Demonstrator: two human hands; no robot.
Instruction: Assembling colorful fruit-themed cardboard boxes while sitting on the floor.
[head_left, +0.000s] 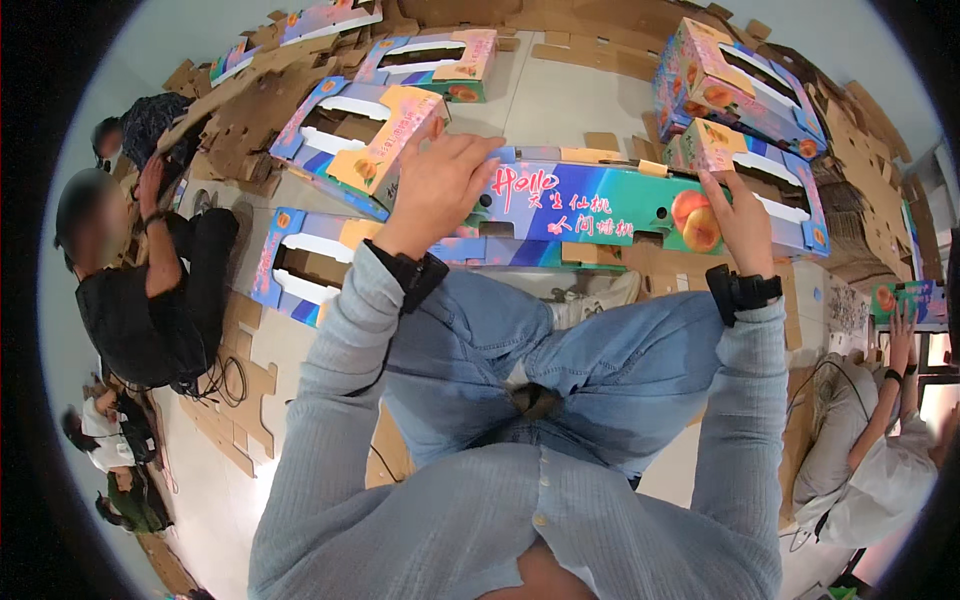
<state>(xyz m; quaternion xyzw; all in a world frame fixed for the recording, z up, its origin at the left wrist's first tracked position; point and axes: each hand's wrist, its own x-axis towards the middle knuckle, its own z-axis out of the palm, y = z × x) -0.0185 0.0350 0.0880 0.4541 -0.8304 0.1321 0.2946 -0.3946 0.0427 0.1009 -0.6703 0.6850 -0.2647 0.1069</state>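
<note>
A long printed fruit carton (620, 205), blue, purple and green with peaches on its side, stands above my knees with its broad panel toward me. My left hand (445, 185) grips its left end, the fingers bent over the far upper edge. At the right end, my right hand (742, 220) holds the carton by its upper corner, fingertips on the green part beside the peach picture. Cardboard flaps (600, 155) show along the carton's far edge. The undersides of both hands are hidden.
Similar cartons with handle openings surround it: left ones (360, 135) (300, 262), a far one (430, 60), right ones (740, 85) (770, 190). Flat brown cardboard (245, 140) lies around. A person in black (150, 290) sits left; another person (870, 450) works at right.
</note>
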